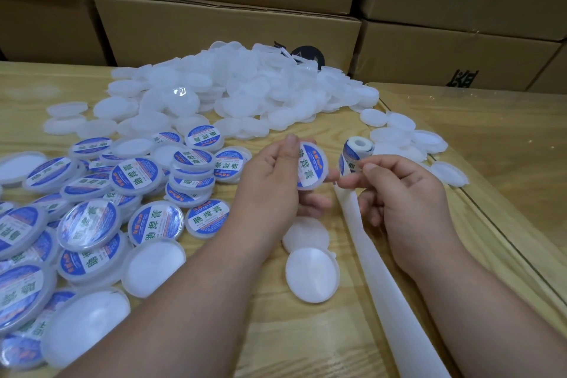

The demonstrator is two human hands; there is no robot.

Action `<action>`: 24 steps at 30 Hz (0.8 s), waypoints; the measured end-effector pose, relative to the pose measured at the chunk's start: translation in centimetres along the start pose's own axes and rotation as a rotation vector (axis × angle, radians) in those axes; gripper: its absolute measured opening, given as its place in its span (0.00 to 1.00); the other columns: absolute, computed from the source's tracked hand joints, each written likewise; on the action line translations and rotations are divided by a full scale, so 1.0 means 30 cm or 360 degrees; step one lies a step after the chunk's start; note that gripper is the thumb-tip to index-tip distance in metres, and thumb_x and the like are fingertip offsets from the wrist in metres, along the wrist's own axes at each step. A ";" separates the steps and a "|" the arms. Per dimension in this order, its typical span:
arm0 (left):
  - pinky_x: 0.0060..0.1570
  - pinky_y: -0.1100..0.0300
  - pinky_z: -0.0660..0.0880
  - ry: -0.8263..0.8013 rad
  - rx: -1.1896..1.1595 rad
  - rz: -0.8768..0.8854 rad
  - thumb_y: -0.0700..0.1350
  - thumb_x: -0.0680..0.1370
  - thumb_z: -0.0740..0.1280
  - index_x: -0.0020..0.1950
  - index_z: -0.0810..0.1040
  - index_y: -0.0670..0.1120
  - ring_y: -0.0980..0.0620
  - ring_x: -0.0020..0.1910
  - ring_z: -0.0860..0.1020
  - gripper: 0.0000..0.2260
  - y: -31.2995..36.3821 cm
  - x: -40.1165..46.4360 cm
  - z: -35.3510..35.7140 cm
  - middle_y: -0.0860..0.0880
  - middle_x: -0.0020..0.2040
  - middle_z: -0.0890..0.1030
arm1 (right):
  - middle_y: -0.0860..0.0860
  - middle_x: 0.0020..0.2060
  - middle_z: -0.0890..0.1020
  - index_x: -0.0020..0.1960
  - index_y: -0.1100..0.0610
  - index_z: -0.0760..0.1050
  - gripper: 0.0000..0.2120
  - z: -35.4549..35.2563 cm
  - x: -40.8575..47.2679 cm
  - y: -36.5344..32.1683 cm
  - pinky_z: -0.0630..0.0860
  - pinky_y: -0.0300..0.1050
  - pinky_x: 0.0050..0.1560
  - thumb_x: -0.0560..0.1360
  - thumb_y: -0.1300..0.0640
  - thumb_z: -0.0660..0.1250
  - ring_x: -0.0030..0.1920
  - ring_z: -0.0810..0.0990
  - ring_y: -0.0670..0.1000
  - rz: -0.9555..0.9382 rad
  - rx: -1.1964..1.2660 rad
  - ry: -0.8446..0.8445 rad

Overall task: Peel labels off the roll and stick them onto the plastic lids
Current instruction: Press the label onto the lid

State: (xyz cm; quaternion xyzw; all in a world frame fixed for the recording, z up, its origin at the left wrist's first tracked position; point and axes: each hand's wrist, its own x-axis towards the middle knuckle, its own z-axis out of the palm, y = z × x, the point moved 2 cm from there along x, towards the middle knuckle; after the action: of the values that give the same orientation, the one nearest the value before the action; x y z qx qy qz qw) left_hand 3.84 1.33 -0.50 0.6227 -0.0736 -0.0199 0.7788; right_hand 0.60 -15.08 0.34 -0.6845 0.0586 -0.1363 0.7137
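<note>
Near the table edge (478, 202), right hand (395, 193) pinches label roll (356, 156).

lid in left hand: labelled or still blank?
Labelled. The lid that the left hand holds carries a blue and white label across its face, unlike the two blank lids lying on the table below.

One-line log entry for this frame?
left hand: holds labelled round white plastic lid | right hand: pinches blue-and-white label roll strip | stage: lid labelled, not set down

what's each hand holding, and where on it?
Left hand: round labelled plastic lid, pinched at its rim. Right hand: white backing strip, pinched just below the label roll.
</note>
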 end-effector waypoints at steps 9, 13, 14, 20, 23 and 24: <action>0.27 0.59 0.73 -0.0027 -0.0002 0.0041 0.51 0.83 0.66 0.58 0.75 0.54 0.53 0.25 0.73 0.05 -0.003 0.007 0.004 0.47 0.42 0.87 | 0.57 0.40 0.87 0.47 0.55 0.79 0.07 -0.001 0.003 0.001 0.68 0.39 0.24 0.71 0.53 0.68 0.25 0.73 0.49 0.0019 0.0066 0.0045; 0.30 0.62 0.74 -0.0039 -0.0180 0.0041 0.45 0.79 0.72 0.63 0.75 0.56 0.54 0.31 0.79 0.15 0.015 0.009 -0.013 0.48 0.51 0.87 | 0.58 0.39 0.87 0.46 0.54 0.79 0.06 -0.003 -0.001 -0.004 0.68 0.39 0.24 0.72 0.53 0.68 0.24 0.73 0.49 -0.0010 0.0112 0.0079; 0.32 0.62 0.75 -0.0035 -0.0217 0.0018 0.45 0.78 0.73 0.63 0.76 0.56 0.55 0.33 0.80 0.15 0.019 0.007 -0.014 0.49 0.53 0.87 | 0.58 0.39 0.87 0.45 0.54 0.79 0.05 -0.005 -0.003 -0.007 0.68 0.39 0.24 0.72 0.54 0.68 0.24 0.73 0.49 -0.0027 0.0130 0.0095; 0.39 0.62 0.77 0.0097 -0.0453 -0.0143 0.52 0.78 0.72 0.56 0.83 0.52 0.53 0.49 0.86 0.09 0.022 0.008 -0.022 0.57 0.55 0.86 | 0.58 0.37 0.86 0.41 0.50 0.81 0.05 -0.013 -0.010 -0.018 0.70 0.38 0.25 0.73 0.56 0.67 0.25 0.72 0.49 -0.0088 0.0185 0.0203; 0.32 0.65 0.78 0.0262 -0.0668 -0.0190 0.59 0.82 0.63 0.60 0.75 0.53 0.52 0.46 0.87 0.13 0.029 0.019 -0.027 0.55 0.52 0.87 | 0.58 0.37 0.86 0.39 0.47 0.82 0.07 -0.012 -0.013 -0.022 0.70 0.38 0.25 0.73 0.55 0.68 0.25 0.72 0.49 -0.0089 0.0168 0.0214; 0.31 0.65 0.78 0.0310 -0.0761 -0.0213 0.61 0.83 0.60 0.61 0.73 0.53 0.52 0.44 0.87 0.14 0.031 0.021 -0.032 0.54 0.51 0.87 | 0.58 0.37 0.86 0.39 0.47 0.82 0.07 -0.012 -0.014 -0.022 0.70 0.38 0.25 0.73 0.55 0.67 0.25 0.72 0.49 -0.0091 0.0164 0.0210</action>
State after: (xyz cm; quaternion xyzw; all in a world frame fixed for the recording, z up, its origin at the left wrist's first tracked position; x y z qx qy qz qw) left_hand 4.54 2.38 0.26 0.4235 0.0499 -0.0281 0.9041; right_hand 0.02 -15.33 0.94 -0.6379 0.0791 -0.2043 0.7383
